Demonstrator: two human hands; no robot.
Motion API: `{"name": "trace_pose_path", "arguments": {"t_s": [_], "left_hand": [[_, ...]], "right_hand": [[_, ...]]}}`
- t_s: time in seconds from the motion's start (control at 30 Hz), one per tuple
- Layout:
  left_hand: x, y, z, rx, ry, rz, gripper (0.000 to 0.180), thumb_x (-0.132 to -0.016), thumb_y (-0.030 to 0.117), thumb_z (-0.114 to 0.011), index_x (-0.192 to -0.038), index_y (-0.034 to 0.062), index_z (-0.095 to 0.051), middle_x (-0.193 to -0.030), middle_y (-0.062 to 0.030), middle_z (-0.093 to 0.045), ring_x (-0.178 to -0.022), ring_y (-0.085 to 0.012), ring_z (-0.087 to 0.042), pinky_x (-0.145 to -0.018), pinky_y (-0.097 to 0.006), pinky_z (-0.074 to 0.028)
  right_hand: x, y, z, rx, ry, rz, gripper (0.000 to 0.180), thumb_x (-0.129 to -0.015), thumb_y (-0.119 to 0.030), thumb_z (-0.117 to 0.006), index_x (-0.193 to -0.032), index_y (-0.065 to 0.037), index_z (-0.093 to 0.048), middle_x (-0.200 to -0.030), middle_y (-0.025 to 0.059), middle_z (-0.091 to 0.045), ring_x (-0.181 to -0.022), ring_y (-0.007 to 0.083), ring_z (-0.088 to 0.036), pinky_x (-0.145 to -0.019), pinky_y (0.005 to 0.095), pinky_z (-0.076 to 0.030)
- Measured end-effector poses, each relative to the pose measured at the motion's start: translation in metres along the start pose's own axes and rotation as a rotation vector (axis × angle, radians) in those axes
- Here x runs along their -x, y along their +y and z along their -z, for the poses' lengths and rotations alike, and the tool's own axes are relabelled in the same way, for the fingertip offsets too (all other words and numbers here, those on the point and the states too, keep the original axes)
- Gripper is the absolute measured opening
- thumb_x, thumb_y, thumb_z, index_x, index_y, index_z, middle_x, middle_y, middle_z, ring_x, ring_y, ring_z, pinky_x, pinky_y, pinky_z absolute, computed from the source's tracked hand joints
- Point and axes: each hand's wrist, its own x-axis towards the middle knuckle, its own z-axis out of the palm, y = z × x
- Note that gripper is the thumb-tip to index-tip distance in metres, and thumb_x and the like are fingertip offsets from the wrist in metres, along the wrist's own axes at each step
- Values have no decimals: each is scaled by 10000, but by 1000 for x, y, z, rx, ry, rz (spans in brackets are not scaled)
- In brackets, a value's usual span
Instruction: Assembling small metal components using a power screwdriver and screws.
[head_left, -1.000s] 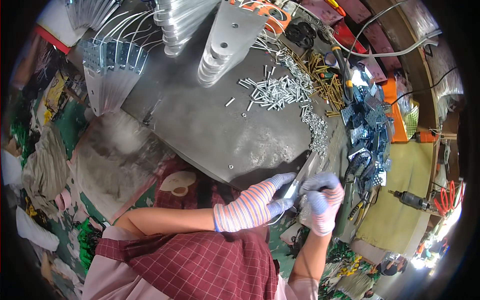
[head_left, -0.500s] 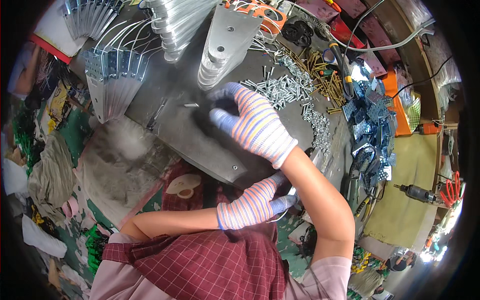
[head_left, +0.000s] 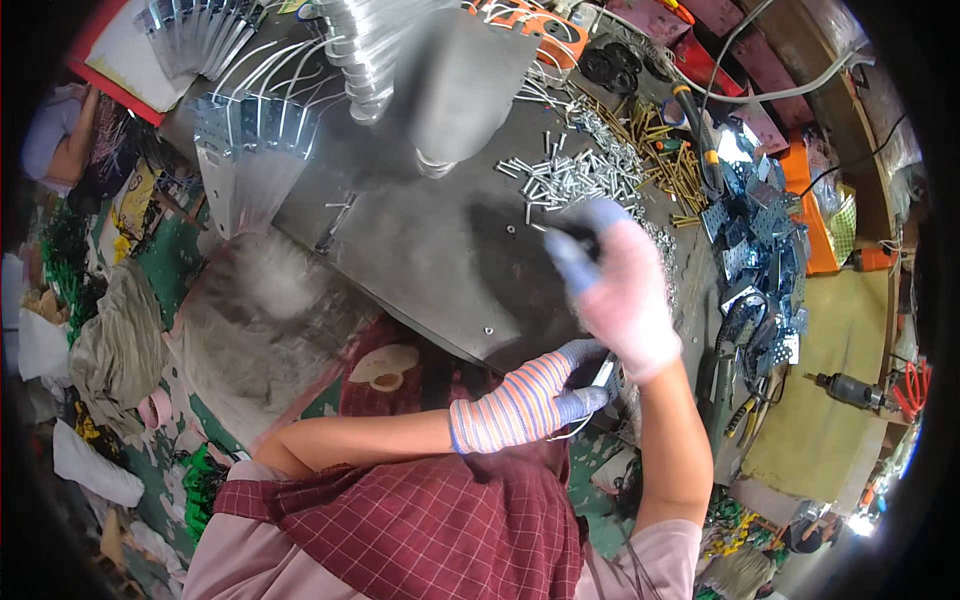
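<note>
My left hand (head_left: 540, 400), in a striped glove, is closed on a small shiny metal piece (head_left: 604, 379) at the near edge of the grey metal bench top (head_left: 430, 260). Above it and over the bench my right hand (head_left: 620, 295) is blurred with motion. Its gloved fingertips are pinched together on a small dark part (head_left: 572, 233), too blurred to identify. A loose pile of silver screws (head_left: 570, 178) lies just beyond the right hand.
A stack of rounded metal plates (head_left: 455, 95) and fanned metal brackets (head_left: 250, 150) stand at the back of the bench. Brass screws (head_left: 672, 170) and a heap of bluish perforated brackets (head_left: 760, 240) lie to the right. A drill (head_left: 850, 390) rests on the yellow surface at far right.
My right hand left my left hand, reached out flat beside the screws, and has now drawn back toward me with its fingers pinched. My left hand stayed at the bench edge.
</note>
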Motion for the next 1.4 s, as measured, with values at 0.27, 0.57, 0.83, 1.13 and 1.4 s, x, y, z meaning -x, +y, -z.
{"name": "trace_pose_path", "arguments": {"t_s": [0.27, 0.57, 0.83, 1.13, 1.4], "left_hand": [[0, -4, -7, 230, -25, 45, 610, -909, 146, -619, -1413, -7, -312, -1269, -83, -510, -1139, -140, -486, -977, -303, -411], [0, 2, -24, 21, 67, 24, 579, -834, 98, -704, -1335, -8, -433, -1173, -107, -582, -1042, -147, -567, -912, -300, -466], [2, 9, -31, -61, 57, 72, 566, -800, 65, -727, -1304, 37, -472, -1189, -95, -537, -1084, -172, -554, -914, -306, -475], [-7, 6, -37, -132, -27, -58, 559, -826, -54, -648, -1316, 28, -391, -1125, -78, -567, -1038, -154, -556, -881, -305, -481], [-8, 3, -35, 12, -61, -20, 585, -799, 27, -722, -1293, 49, -412, -1179, -81, -523, -1040, -144, -561, -866, -288, -497]], "right_hand": [[148, 21, 33, -647, 437, -535, 201, -782, -21, -719, -961, -24, -625, -869, 27, -654, -780, 77, -583, -714, 237, -481], [167, 25, 30, -678, 399, -594, 169, -803, -54, -708, -939, -42, -608, -788, 17, -641, -697, 72, -578, -623, 237, -481], [166, 41, 33, -453, 369, -332, 174, -802, -93, -718, -900, -40, -585, -715, 2, -585, -644, 93, -560, -583, 264, -465], [166, 50, 45, -1074, -15, -676, 339, -906, -357, -631, -777, -56, -545, -559, -23, -497, -484, 49, -434, -467, 209, -359], [193, 56, 68, -53, 531, -486, 246, -885, -294, -615, -867, -48, -624, -755, 117, -619, -672, 275, -593, -655, 354, -476]]}}
